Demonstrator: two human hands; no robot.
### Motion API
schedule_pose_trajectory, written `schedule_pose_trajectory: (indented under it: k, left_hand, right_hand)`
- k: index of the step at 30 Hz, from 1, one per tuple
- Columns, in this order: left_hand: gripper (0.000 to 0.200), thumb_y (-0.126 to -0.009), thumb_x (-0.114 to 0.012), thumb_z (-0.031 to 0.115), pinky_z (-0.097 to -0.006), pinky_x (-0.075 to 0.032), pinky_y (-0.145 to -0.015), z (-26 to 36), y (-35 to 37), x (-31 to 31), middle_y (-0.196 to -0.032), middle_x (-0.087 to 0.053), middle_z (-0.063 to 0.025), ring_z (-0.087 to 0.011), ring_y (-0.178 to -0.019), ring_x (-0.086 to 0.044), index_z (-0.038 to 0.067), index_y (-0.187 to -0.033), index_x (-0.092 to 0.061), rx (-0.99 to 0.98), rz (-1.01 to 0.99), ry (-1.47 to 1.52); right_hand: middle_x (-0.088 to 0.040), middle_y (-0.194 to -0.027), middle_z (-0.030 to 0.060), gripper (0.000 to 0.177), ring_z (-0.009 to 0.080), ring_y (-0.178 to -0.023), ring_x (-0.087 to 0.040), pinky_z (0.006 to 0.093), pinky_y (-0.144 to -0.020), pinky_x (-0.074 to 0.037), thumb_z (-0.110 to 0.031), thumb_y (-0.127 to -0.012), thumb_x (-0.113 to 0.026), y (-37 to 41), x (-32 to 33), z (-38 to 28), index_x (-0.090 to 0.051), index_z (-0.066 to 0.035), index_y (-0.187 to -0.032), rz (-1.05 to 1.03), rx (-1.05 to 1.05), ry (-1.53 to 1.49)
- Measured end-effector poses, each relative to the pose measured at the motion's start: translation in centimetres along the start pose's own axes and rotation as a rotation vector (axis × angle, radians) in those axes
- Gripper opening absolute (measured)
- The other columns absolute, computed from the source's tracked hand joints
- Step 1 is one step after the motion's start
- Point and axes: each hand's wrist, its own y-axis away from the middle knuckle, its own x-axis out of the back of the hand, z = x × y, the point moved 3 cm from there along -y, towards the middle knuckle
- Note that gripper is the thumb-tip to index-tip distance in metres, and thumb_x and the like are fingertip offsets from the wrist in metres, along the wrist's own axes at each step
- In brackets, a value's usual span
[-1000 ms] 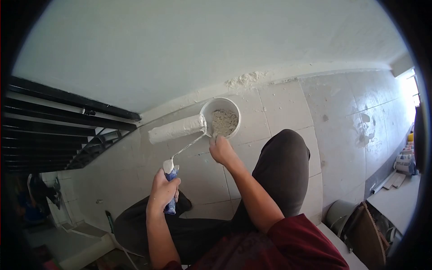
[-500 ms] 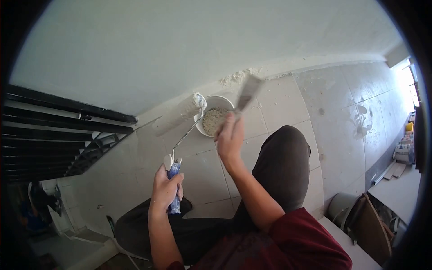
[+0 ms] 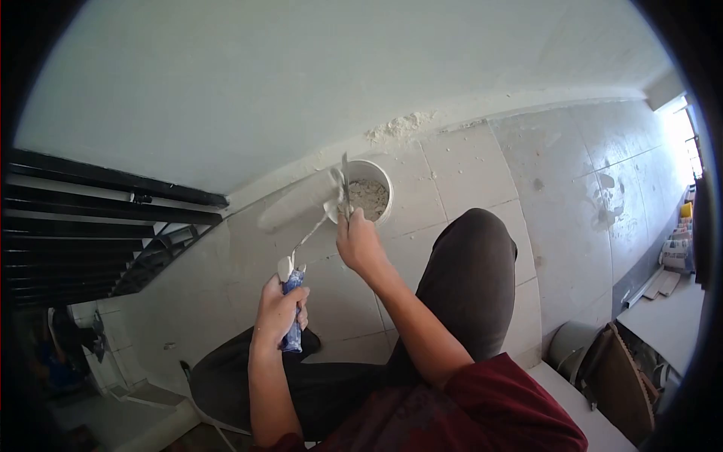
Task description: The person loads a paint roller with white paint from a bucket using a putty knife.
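Note:
My left hand (image 3: 279, 313) is wrapped round the blue handle of a paint roller (image 3: 297, 205), whose white sleeve points up and left above the floor. In my right hand (image 3: 360, 245) is a putty knife (image 3: 346, 177), its blade seen nearly edge-on and held against or very close to the end of the roller sleeve. Just beyond both hands stands a white bucket (image 3: 390, 197) with a lumpy, pale mixture (image 3: 369, 197) inside. Part of the bucket's left rim is hidden behind the blade and roller.
A heap of pale crumbs (image 3: 399, 126) lies along the foot of the wall (image 3: 316, 75). Black railings (image 3: 90, 218) stand at the left. Tiled floor (image 3: 482, 173) stretches right, with wet-looking marks. A grey bucket (image 3: 568, 346) and boards (image 3: 621, 377) are at lower right.
My right hand has moved left and slightly down, bringing the putty knife from right of the bucket to the roller's end. The left hand stays nearly still.

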Motion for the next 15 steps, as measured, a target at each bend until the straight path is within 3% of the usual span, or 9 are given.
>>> schedule_pose_trajectory:
  k: [2,3,5,8,9,11,12,14,15]
  left_hand:
    - [0.022,-0.089,-0.063,0.003,-0.0326,-0.043,-0.039,0.5,0.0,0.3,-0.067,-0.051,-0.0054,-0.0143,-0.044,-0.051,0.003,-0.098,-0.043,-0.042,0.008,-0.062]
    - [0.019,-0.089,-0.061,0.002,-0.0326,-0.043,-0.038,0.1,0.2,0.7,-0.067,-0.051,-0.0051,-0.0145,-0.043,-0.050,0.003,-0.099,-0.045,-0.017,0.017,-0.002]
    - [0.016,-0.090,-0.060,0.001,-0.0327,-0.043,-0.038,-0.3,0.4,0.9,-0.066,-0.051,-0.0048,-0.0147,-0.041,-0.049,0.002,-0.099,-0.046,0.013,0.036,0.067]
    - [0.018,-0.090,-0.060,0.001,-0.0326,-0.042,-0.037,-0.1,0.9,0.8,-0.066,-0.050,-0.0045,-0.0145,-0.041,-0.049,0.003,-0.101,-0.046,-0.007,0.032,0.089]
    - [0.019,-0.090,-0.060,0.001,-0.0326,-0.041,-0.037,0.0,1.3,0.6,-0.065,-0.050,-0.0044,-0.0144,-0.041,-0.049,0.003,-0.102,-0.045,-0.014,0.022,0.071]
    - [0.020,-0.090,-0.061,0.001,-0.0326,-0.041,-0.037,0.1,1.6,0.5,-0.065,-0.050,-0.0044,-0.0144,-0.041,-0.049,0.003,-0.102,-0.045,-0.030,0.010,0.046]
    - [0.020,-0.090,-0.061,0.001,-0.0324,-0.041,-0.037,-0.1,1.6,0.7,-0.065,-0.050,-0.0042,-0.0144,-0.041,-0.049,0.003,-0.102,-0.045,-0.018,0.010,0.044]
    - [0.021,-0.090,-0.062,0.001,-0.0318,-0.041,-0.036,0.0,1.7,0.7,-0.065,-0.050,-0.0040,-0.0142,-0.040,-0.049,0.003,-0.103,-0.045,0.006,0.000,0.055]
    - [0.021,-0.090,-0.062,0.001,-0.0318,-0.041,-0.036,-0.1,1.7,0.6,-0.065,-0.050,-0.0040,-0.0142,-0.040,-0.049,0.003,-0.103,-0.045,0.008,0.000,0.059]
  right_hand:
    - [-0.062,-0.078,0.0372,0.028,0.0602,-0.084,-0.060,0.0634,-0.073,-0.046,-0.021,-0.107,-0.047,-0.5,-2.6,4.8,-0.045,0.005,-0.099,-0.408,-0.197,0.165]
    - [-0.062,-0.078,0.0372,0.028,0.0602,-0.084,-0.060,0.0634,-0.073,-0.046,-0.021,-0.107,-0.047,-0.5,-1.9,3.3,-0.045,0.005,-0.099,-0.409,-0.195,0.164]
    - [-0.065,-0.081,0.0362,0.029,0.0594,-0.086,-0.062,0.0624,-0.074,-0.049,-0.023,-0.107,-0.048,-0.7,1.3,-1.7,-0.050,0.005,-0.105,0.046,-0.075,-0.126]
    - [-0.066,-0.082,0.0348,0.030,0.0582,-0.085,-0.063,0.0618,-0.073,-0.050,-0.025,-0.107,-0.049,-0.2,0.2,-1.8,-0.051,0.005,-0.105,0.007,0.065,-0.041]
    - [-0.066,-0.082,0.0348,0.030,0.0582,-0.085,-0.063,0.0618,-0.073,-0.050,-0.025,-0.107,-0.049,-0.1,-1.0,1.0,-0.051,0.005,-0.105,0.001,0.063,-0.038]
    - [-0.068,-0.081,0.0332,0.030,0.0567,-0.086,-0.065,0.0621,-0.074,-0.050,-0.025,-0.107,-0.050,0.0,-6.4,8.7,-0.050,0.005,-0.107,-0.756,0.016,0.318]
    - [-0.068,-0.081,0.0332,0.030,0.0567,-0.086,-0.065,0.0621,-0.074,-0.050,-0.025,-0.107,-0.050,-0.1,-6.3,7.6,-0.050,0.005,-0.107,-0.744,0.017,0.310]
    - [-0.069,-0.088,0.0329,0.032,0.0536,-0.090,-0.067,0.0620,-0.078,-0.051,-0.027,-0.107,-0.049,-0.4,-3.1,2.9,-0.051,0.005,-0.107,-0.111,-0.086,0.102]
    - [-0.069,-0.088,0.0329,0.032,0.0536,-0.090,-0.067,0.0620,-0.078,-0.051,-0.027,-0.107,-0.049,-0.1,-1.3,0.4,-0.051,0.005,-0.107,-0.114,-0.087,0.106]
